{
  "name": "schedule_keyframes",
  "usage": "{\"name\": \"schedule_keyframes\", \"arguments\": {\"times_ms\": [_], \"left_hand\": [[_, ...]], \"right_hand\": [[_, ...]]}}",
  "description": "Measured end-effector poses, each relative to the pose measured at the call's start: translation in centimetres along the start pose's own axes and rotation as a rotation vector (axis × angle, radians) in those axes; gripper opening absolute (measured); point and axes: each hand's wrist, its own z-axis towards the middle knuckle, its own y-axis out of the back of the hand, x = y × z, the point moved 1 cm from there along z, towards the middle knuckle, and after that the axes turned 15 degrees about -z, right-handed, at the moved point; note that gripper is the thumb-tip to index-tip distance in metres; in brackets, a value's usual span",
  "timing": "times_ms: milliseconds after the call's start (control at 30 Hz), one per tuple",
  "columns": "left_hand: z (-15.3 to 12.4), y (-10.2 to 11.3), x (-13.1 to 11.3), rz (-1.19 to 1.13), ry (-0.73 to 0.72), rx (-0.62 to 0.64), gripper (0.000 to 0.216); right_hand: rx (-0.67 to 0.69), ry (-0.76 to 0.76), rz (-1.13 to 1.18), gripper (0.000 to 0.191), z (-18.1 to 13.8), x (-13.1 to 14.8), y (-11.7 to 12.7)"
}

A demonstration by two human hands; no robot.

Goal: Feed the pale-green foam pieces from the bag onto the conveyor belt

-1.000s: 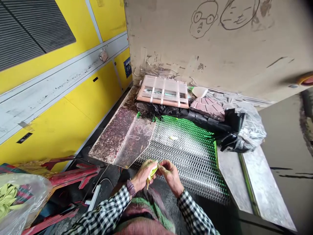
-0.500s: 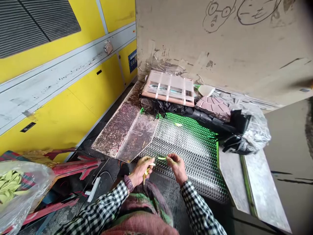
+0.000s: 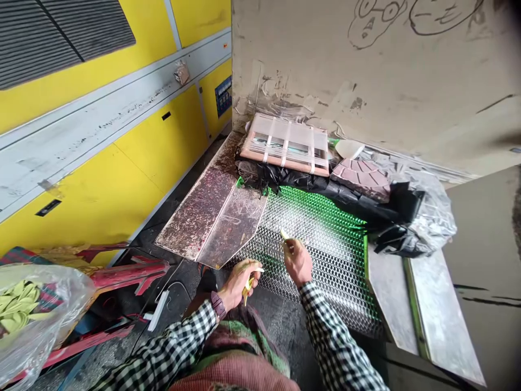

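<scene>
One honeycomb mesh bed (image 3: pixel 325 271), green-lit at its far edge, spans the work area. The right hand (image 3: pixel 299 263) is raised over the mesh, fingers pinched on a small yellow strip (image 3: pixel 283 234). The left hand (image 3: pixel 237 279), at the mesh's near edge, is closed around several yellow-green pieces (image 3: pixel 247 286).
</scene>
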Motion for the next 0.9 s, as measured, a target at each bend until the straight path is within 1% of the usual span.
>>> {"name": "schedule_keyframes", "arguments": {"times_ms": [100,133,167,200,233,267,333,400,467,500,533,600,633,667,733,800,900], "left_hand": [[-0.1,-0.1,-0.3,0.004,-0.072,0.029,0.043],[-0.1,-0.1,-0.4,0.012,-0.1,0.04,0.045],[-0.1,-0.1,-0.4,0.022,-0.124,0.049,0.046],[-0.1,-0.1,-0.5,0.028,-0.14,0.056,0.047],[-0.1,-0.1,-0.6,0.027,-0.145,0.059,0.048],[-0.1,0.0,-0.7,0.012,-0.139,0.053,0.047],[0.0,0.0,-0.9,-0.084,-0.096,0.02,0.044],[0.1,0.2,-1.0,-0.262,-0.025,-0.01,0.038],[0.5,0.2,-1.1,-0.463,0.029,-0.018,0.031],[0.7,0.2,-1.1,-0.547,0.039,-0.024,0.028],[1.0,0.2,-1.0,-0.614,0.038,-0.04,0.024],[1.6,-0.1,-0.8,-0.69,-0.002,-0.069,0.016],[1.9,-0.4,-0.6,-0.703,-0.034,-0.074,0.014],[2.1,-0.7,-0.5,-0.706,-0.068,-0.069,0.013],[2.6,-1.6,-0.2,-0.703,-0.123,-0.029,0.014],[2.8,-2.4,-0.2,-0.702,-0.148,0.003,0.014],[3.0,-2.8,-0.7,-0.714,-0.154,-0.041,0.016]], "right_hand": [[0.453,0.033,0.397,0.037,-1.4,2.2,-0.3],[0.567,0.032,0.516,0.039,-2.1,2.7,-0.5],[0.62,0.008,0.611,0.041,-2.8,3.0,-0.8],[0.612,-0.036,0.676,0.042,-3.3,3.0,-1.1],[0.558,-0.092,0.702,0.044,-3.6,2.6,-1.3],[0.484,-0.138,0.681,0.046,-3.7,2.0,-1.4],[0.324,-0.16,0.487,0.048,-3.4,0.2,-1.3],[0.165,-0.114,0.202,0.049,-2.7,-1.5,-0.7],[0.031,-0.083,-0.007,0.049,-2.5,-2.3,0.1],[0.0,-0.078,-0.043,0.048,-2.7,-2.2,0.6],[0.01,-0.065,-0.026,0.046,-3.2,-1.7,0.9],[0.112,-0.004,0.091,0.04,-4.7,0.1,1.2],[0.176,0.042,0.158,0.036,-5.6,1.3,1.1],[0.211,0.082,0.2,0.033,-6.5,2.4,0.9],[0.19,0.11,0.232,0.028,-7.8,3.9,0.1],[0.129,0.047,0.275,0.028,-8.2,4.1,-0.8],[0.114,-0.13,0.437,0.033,-7.4,2.1,-1.7]]}}
